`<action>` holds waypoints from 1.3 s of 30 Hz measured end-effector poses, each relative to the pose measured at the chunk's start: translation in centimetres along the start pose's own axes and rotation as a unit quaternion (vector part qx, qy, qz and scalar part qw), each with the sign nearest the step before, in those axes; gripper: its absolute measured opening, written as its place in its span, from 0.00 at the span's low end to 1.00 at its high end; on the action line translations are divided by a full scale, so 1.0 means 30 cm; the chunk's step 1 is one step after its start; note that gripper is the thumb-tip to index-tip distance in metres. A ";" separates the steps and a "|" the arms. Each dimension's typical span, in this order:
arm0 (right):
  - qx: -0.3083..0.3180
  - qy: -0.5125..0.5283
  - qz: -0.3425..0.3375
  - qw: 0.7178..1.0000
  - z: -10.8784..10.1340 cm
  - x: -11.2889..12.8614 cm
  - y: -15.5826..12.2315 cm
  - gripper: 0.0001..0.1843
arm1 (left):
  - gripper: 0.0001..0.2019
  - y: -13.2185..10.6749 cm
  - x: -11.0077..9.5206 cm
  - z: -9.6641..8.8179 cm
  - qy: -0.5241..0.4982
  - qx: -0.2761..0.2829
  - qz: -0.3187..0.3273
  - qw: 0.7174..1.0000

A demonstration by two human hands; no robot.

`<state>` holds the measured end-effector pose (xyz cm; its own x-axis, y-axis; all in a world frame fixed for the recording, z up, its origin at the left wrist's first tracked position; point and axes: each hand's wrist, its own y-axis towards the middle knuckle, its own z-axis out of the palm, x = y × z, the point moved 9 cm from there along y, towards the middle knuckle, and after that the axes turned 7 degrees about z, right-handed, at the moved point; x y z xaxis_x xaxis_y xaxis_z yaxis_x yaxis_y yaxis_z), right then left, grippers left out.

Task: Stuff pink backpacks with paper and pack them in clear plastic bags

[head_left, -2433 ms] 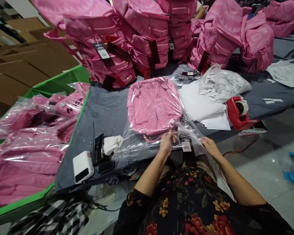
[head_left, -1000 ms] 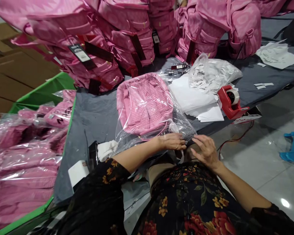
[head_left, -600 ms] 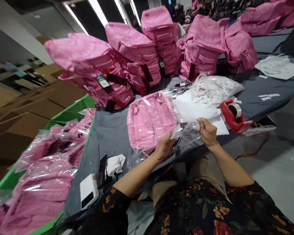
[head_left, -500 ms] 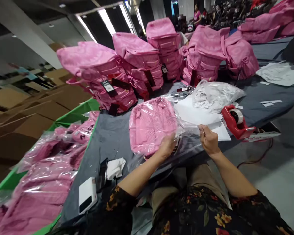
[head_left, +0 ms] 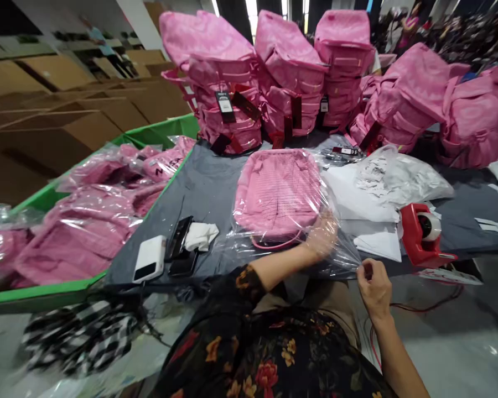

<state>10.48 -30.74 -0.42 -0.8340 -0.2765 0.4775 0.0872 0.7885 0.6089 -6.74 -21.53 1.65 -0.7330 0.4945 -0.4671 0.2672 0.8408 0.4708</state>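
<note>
A pink backpack [head_left: 277,193] lies flat on the grey table cover [head_left: 207,177], inside a clear plastic bag [head_left: 340,260]. A motion-blurred left hand, my left hand [head_left: 323,235], is on the plastic at the backpack's lower right corner. My right hand [head_left: 373,290] is near the table's front edge, its fingertips pinching the bag's loose edge. A thin pink strap loop shows through the plastic along the backpack's lower edge.
Stacks of tagged pink backpacks [head_left: 228,83] stand behind. Left, a green-rimmed bin [head_left: 157,130] holds bagged backpacks [head_left: 83,232]. A power bank [head_left: 150,258], phone [head_left: 182,264] and white cloth [head_left: 201,236] lie nearby. Right are white sheets [head_left: 348,199] and a red tape dispenser [head_left: 419,235].
My view has swung toward the table's far side. My hands have moved apart: the left now lies on the bagged backpack, and the right has dropped from the raised plastic to the bag's lower edge.
</note>
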 end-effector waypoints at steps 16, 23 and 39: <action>0.016 0.024 0.164 0.986 0.038 -0.125 -0.110 0.11 | 0.15 -0.985 0.632 -0.666 0.115 -0.281 -0.417 0.857; 0.058 -0.022 0.085 0.994 0.002 -0.131 -0.159 0.07 | 0.18 -1.189 0.591 -0.534 0.073 -0.205 -0.465 0.858; 0.257 0.021 0.327 0.909 0.201 -0.134 0.051 0.38 | 0.22 -0.926 0.721 -0.581 -0.056 -0.136 -0.455 0.878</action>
<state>10.67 -25.10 -5.22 -0.6730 0.3311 0.6614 0.2813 0.9416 -0.1851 -40.93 -38.05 -8.49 -0.4960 -0.3231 -0.8060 -0.5671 0.8235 0.0188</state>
